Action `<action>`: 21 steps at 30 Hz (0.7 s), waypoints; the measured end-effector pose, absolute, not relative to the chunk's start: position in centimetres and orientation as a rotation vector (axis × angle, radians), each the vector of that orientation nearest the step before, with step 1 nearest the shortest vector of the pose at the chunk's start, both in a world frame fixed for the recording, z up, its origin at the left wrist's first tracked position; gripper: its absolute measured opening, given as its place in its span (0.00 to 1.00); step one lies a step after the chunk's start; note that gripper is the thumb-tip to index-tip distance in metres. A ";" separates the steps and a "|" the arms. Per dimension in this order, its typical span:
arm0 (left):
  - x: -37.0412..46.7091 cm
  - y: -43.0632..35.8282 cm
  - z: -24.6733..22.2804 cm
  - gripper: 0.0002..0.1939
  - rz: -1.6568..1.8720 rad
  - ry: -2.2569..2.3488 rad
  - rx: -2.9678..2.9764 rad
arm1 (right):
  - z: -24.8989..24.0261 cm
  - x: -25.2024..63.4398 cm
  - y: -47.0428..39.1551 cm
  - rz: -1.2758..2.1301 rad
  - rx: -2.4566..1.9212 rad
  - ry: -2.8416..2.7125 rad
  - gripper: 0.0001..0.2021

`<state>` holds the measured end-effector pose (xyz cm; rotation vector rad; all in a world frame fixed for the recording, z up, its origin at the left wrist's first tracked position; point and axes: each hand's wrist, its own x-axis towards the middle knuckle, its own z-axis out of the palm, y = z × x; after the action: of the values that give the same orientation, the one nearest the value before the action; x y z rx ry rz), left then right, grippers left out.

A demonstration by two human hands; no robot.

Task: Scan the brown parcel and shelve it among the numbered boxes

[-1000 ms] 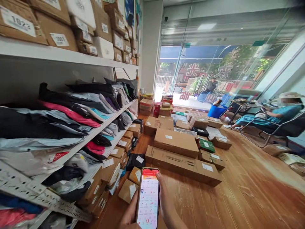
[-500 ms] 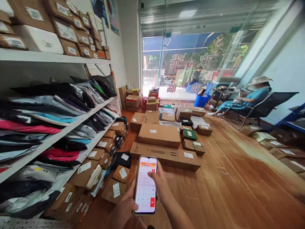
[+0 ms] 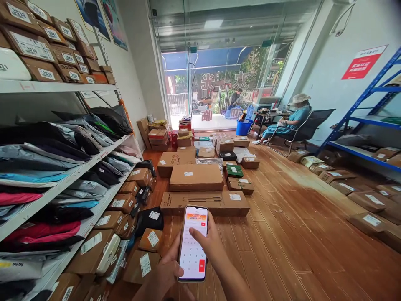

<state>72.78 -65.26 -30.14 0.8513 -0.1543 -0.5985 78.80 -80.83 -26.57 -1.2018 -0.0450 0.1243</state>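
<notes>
A smartphone stands upright between my hands at the bottom centre, its lit screen showing a number pad, a red key and an orange banner. My left hand grips its lower left side, thumb over the bottom edge of the screen. Along the right edge, my right hand supports the phone, and its thumb reaches over the upper part of the screen. Fingers behind the phone are mostly hidden. Just beyond it lies a long cardboard box, with a wide brown box behind.
White shelves on the left hold bagged parcels and labelled boxes. More parcels line the floor below them. A blue rack and a row of boxes stand right. A person sits in a chair near a blue bin.
The view has turned right, bringing the blue rack and a red wall sign into sight. My right thumb has moved left across the screen. Both hands still hold the phone.
</notes>
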 end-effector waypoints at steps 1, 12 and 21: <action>73.0 -65.2 -30.1 0.57 -0.603 -0.171 0.858 | -26.8 78.9 -80.7 0.094 -1.195 -0.043 0.30; 73.8 -63.1 -28.7 0.51 -0.558 -0.208 0.877 | -25.1 79.7 -78.8 0.142 -1.095 -0.035 0.26; 75.3 -61.4 -30.3 0.63 -0.440 -0.168 0.771 | -24.0 79.5 -77.8 0.247 -1.131 -0.187 0.27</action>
<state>75.26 -61.44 -30.33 0.7708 -0.1677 -0.4404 79.55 -77.76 -24.05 -1.1314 -0.1875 0.2471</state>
